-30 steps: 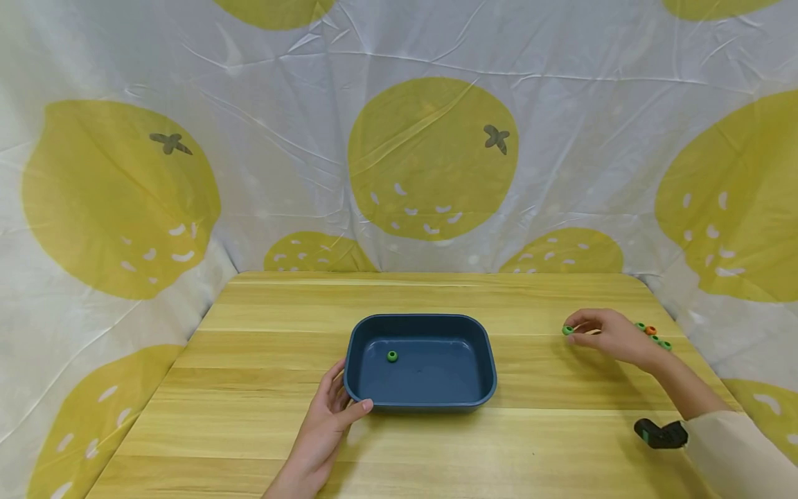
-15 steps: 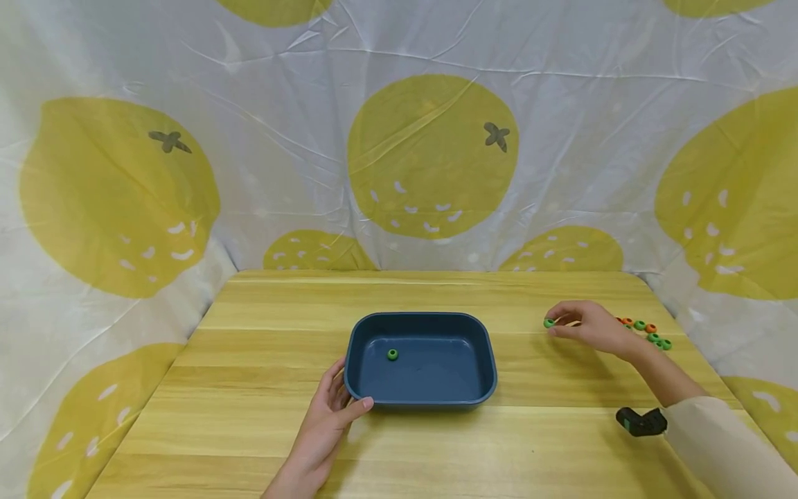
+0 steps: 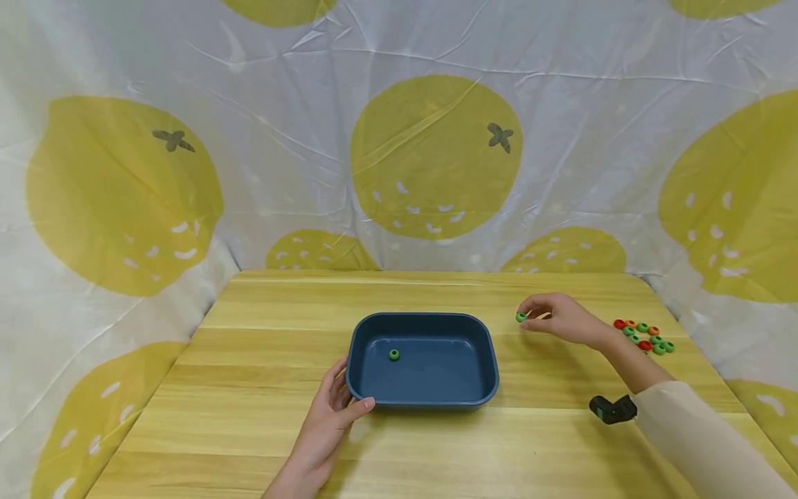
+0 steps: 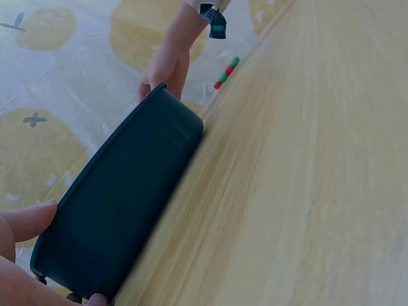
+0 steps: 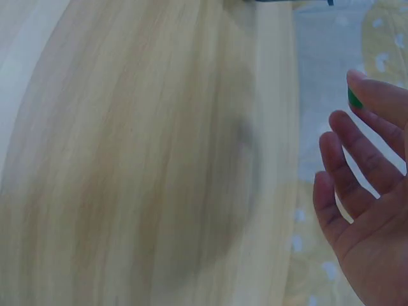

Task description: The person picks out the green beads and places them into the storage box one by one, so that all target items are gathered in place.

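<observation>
A dark blue rectangular tray [image 3: 424, 388] stands on the table, with one green bead [image 3: 394, 355] lying on its floor towards the left. My left hand [image 3: 322, 428] grips the tray's near left corner, the thumb over the rim and the fingers along the outer side. Right of the tray, above the table, my right hand [image 3: 564, 320] pinches another green bead [image 3: 520, 317] between thumb and forefinger. In the right wrist view only a sliver of that bead [image 5: 354, 99] shows, and the other fingers are spread apart.
Several loose red, orange and green beads [image 3: 645, 345] lie on the wooden table [image 3: 249, 388] at the right, behind the right forearm. A black device [image 3: 613, 409] is strapped at the right wrist. A lemon-print cloth [image 3: 430, 41] hangs behind the table.
My right hand has moved left towards the tray with the pinched green bead, rising slightly in view. More of the loose beads now show behind it. The left hand and tray stay put.
</observation>
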Tool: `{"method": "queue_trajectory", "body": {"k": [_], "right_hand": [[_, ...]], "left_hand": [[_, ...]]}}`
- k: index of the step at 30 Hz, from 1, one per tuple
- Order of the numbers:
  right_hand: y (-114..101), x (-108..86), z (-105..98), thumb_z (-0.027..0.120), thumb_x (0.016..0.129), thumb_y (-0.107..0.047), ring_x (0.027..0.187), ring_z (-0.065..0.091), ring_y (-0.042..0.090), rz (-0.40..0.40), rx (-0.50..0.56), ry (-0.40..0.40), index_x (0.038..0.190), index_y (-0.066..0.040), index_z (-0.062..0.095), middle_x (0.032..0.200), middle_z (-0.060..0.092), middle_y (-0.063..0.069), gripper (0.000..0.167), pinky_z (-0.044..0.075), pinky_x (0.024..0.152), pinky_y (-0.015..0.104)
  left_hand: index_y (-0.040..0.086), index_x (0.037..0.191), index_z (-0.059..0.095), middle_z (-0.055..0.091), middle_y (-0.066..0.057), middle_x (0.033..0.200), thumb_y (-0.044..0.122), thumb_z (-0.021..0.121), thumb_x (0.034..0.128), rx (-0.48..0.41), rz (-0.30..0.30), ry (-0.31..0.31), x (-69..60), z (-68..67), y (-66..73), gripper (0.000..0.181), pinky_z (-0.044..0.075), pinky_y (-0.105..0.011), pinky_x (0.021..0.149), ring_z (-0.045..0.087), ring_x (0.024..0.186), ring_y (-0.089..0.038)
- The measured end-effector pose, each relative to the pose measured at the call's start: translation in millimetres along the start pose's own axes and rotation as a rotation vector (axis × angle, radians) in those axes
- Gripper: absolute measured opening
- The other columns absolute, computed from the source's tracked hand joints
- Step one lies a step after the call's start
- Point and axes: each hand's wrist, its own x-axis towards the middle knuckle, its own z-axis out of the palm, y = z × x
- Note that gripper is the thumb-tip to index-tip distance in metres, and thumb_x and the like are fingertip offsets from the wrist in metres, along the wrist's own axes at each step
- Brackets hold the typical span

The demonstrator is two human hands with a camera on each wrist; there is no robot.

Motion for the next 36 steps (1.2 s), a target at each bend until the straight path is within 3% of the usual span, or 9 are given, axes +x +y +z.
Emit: {"method": "queue_trajectory", "body": {"k": [8, 29, 36], "right_hand": [[-13, 18.5, 6, 0.076, 0.097, -0.018, 0.102, 0.068, 0.024, -0.032, 0.026, -0.022, 0.116, -0.005, 0.071, 0.113, 0.068, 0.006, 0.024, 0.057, 0.088, 0.04], [-47, 53.7, 22, 0.074, 0.098, -0.016, 0.103, 0.068, 0.025, -0.133, 0.01, -0.123, 0.115, -0.008, 0.071, 0.11, 0.069, 0.002, 0.019, 0.058, 0.089, 0.042], [-63, 68.4, 24, 0.074, 0.099, -0.018, 0.102, 0.069, 0.023, -0.179, -0.01, -0.159, 0.114, -0.007, 0.072, 0.109, 0.069, 0.002, 0.019, 0.057, 0.089, 0.042]], "left_hand": [[0.014, 0.162, 0.024, 0.023, -0.014, 0.167, -0.002, 0.076, 0.0902, 0.002, 0.001, -0.006, 0.1, -0.2, 0.7, 0.09, 0.031, -0.049, 0.117, 0.025, 0.151, -0.037], [0.015, 0.163, 0.024, 0.024, -0.013, 0.166, -0.001, 0.076, 0.0907, 0.002, -0.008, -0.004, -0.4, -0.5, -1.9, 0.091, 0.039, -0.04, 0.112, 0.025, 0.15, -0.037], [0.015, 0.163, 0.023, 0.024, -0.013, 0.167, -0.001, 0.076, 0.0909, 0.008, -0.003, -0.008, 0.8, -1.2, -1.5, 0.09, 0.036, -0.044, 0.114, 0.026, 0.15, -0.037]]}}
